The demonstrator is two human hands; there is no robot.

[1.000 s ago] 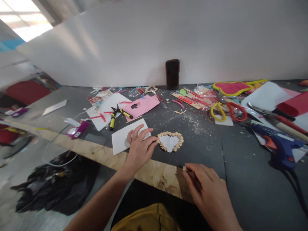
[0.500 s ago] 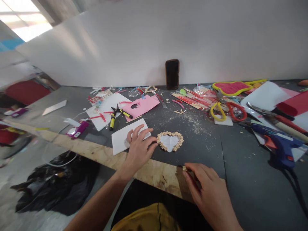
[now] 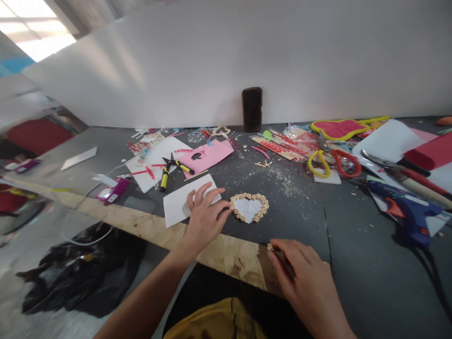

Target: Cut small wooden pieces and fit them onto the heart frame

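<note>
A heart-shaped frame (image 3: 262,213) of small pale wooden pieces lies on the dark table, with white folded paper (image 3: 248,207) inside its outline. My left hand (image 3: 205,216) has its fingers spread; its thumb and index tips touch or nearly touch the frame's left edge. Under those fingers lies a white sheet (image 3: 173,207) with small writing on it. Near the table's wooden front edge, my right hand (image 3: 300,263) pinches a small pale wooden piece (image 3: 270,246) between thumb and forefinger.
Cutters with yellow-black handles (image 3: 165,178) lie by pink paper (image 3: 208,157). A phone (image 3: 252,109) leans on the white wall. To the right are scissors (image 3: 345,163), a blue glue gun (image 3: 406,209) and patterned sticks (image 3: 278,149). A black bag (image 3: 88,268) is lower left.
Both hands and the heart-shaped frame look almost unmoved. Only a very slight shift of the camera shows.
</note>
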